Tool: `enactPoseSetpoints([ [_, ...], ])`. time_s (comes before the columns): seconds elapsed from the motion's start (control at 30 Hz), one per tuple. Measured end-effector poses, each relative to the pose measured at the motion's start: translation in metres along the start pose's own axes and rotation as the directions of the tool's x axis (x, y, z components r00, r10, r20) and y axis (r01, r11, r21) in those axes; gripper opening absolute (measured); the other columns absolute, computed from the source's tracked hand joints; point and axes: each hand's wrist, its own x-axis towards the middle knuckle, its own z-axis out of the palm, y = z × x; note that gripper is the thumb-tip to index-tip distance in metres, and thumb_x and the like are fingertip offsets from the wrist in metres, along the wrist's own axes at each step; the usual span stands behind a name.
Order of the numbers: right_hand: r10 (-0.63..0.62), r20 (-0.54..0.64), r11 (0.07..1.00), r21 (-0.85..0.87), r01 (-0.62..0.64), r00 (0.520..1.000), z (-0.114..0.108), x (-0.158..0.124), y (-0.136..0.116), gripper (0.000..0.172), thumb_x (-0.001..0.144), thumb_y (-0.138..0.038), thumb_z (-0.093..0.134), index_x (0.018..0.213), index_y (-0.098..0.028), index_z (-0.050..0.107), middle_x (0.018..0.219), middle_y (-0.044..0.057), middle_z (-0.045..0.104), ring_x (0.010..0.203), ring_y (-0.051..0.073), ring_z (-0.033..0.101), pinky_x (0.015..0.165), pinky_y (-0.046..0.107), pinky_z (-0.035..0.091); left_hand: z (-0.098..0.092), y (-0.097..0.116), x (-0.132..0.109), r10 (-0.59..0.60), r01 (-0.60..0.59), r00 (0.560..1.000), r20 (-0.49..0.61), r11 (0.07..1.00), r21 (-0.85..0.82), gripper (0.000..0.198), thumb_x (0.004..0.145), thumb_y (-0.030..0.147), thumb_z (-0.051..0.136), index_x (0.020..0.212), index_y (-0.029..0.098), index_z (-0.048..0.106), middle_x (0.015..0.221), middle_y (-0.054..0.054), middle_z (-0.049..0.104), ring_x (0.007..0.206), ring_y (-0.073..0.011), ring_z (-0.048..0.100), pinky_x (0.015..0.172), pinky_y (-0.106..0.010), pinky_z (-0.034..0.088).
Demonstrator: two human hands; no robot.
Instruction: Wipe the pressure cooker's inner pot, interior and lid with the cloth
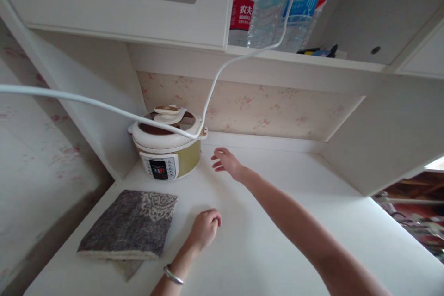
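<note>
Both forearms are cut off at the lower edge. The left hand (206, 227) rests on the white tabletop (277, 240), its grip curled closed with nothing seen in it, just beside one folded grey cloth (130, 224). Farther, the right hand (227, 163) hovers, its grip spread wide and holding nothing, near one cooker (166, 148) in the back left corner. One white cable (104, 106) crosses its lid. The tabletop runs wide to the right.

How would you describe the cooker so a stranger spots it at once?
Start at the white counter under the wall cabinets. In its back left corner stands the cooker. Unlike the flat grey cloth before it, it is round, olive-sided, white-lidded.
</note>
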Motion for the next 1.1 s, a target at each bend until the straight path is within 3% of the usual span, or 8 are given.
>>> enactPoseSetpoints([
  [0.13, 0.005, -0.009, 0.991, 0.130, -0.004, 1.000, 0.031, 0.048, -0.047, 0.033, 0.095, -0.044, 0.044, 0.114, -0.018, 0.048, 0.097, 0.006, 0.058, 0.058, 0.010, 0.057, 0.056, 0.029, 0.054, -0.003, -0.001, -0.001, -0.010, 0.008, 0.999, -0.042, 0.999, -0.049, 0.025, 0.073, 0.010, 0.038, 0.065, 0.019, 0.060, 0.065, 0.000, 0.060, 0.065, -0.0140, 0.054, 0.062, -0.023, 0.035],
  [0.3, 0.011, -0.066, 0.989, 0.148, -0.001, 0.998, 0.051, 0.088, -0.062, 0.020, 0.094, -0.034, 0.050, 0.095, -0.014, 0.055, 0.087, 0.004, 0.060, 0.055, 0.007, 0.051, 0.053, 0.022, 0.051, -0.002, -0.001, -0.001, 0.017, -0.022, 0.997, -0.080, 0.998, -0.067, 0.025, 0.074, 0.010, 0.038, 0.064, 0.019, 0.060, 0.066, 0.000, 0.061, 0.066, -0.0142, 0.055, 0.063, -0.023, 0.036],
  [0.47, -0.002, -0.097, 0.988, 0.156, 0.017, 0.995, 0.048, 0.096, -0.057, 0.017, 0.093, -0.027, 0.053, 0.085, -0.013, 0.056, 0.080, 0.004, 0.060, 0.056, 0.007, 0.052, 0.051, 0.020, 0.052, -0.002, -0.003, 0.000, 0.028, -0.035, 0.993, -0.113, 0.997, -0.061, 0.027, 0.075, 0.009, 0.038, 0.065, 0.019, 0.061, 0.067, -0.001, 0.062, 0.067, -0.0148, 0.057, 0.065, -0.023, 0.038],
  [0.63, -0.003, -0.106, 0.979, 0.204, 0.025, 0.994, 0.039, 0.086, -0.051, 0.012, 0.090, -0.023, 0.058, 0.083, -0.014, 0.056, 0.081, 0.004, 0.062, 0.060, 0.009, 0.057, 0.053, 0.021, 0.056, 0.000, -0.006, 0.000, 0.025, -0.035, 0.987, -0.160, 0.998, -0.058, 0.027, 0.075, 0.009, 0.038, 0.066, 0.019, 0.062, 0.068, -0.001, 0.063, 0.068, -0.0151, 0.058, 0.066, -0.024, 0.039],
  [0.83, 0.032, -0.118, 0.972, 0.234, -0.004, 0.992, 0.000, 0.060, -0.043, 0.013, 0.085, -0.020, 0.066, 0.077, -0.013, 0.057, 0.077, 0.003, 0.063, 0.061, 0.009, 0.061, 0.057, 0.021, 0.059, 0.001, -0.006, -0.002, 0.014, -0.029, 0.982, -0.190, 0.997, -0.077, 0.027, 0.077, 0.009, 0.038, 0.067, 0.019, 0.060, 0.070, -0.003, 0.063, 0.071, -0.0163, 0.059, 0.069, -0.026, 0.041],
  [1.0, 0.047, -0.204, 0.976, 0.216, -0.002, 0.978, -0.064, 0.035, -0.035, 0.013, 0.084, -0.019, 0.066, 0.076, -0.011, 0.060, 0.076, 0.005, 0.065, 0.061, 0.010, 0.061, 0.057, 0.019, 0.059, 0.004, -0.008, -0.002, 0.014, -0.075, 0.956, -0.293, 0.977, -0.198, 0.018, 0.081, 0.013, 0.041, 0.079, 0.019, 0.059, 0.088, -0.006, 0.060, 0.078, -0.0173, 0.060, 0.069, -0.028, 0.047],
  [1.1, 0.053, -0.272, 0.980, 0.198, 0.002, 0.961, -0.107, 0.019, -0.029, 0.012, 0.084, -0.019, 0.066, 0.076, -0.010, 0.061, 0.078, 0.006, 0.066, 0.060, 0.009, 0.061, 0.055, 0.017, 0.058, 0.008, -0.010, -0.001, -0.097, -0.036, 0.926, -0.365, 0.940, -0.341, 0.017, 0.085, 0.026, 0.049, 0.099, 0.019, 0.056, 0.104, -0.008, 0.056, 0.080, -0.0171, 0.059, 0.065, -0.029, 0.051],
])
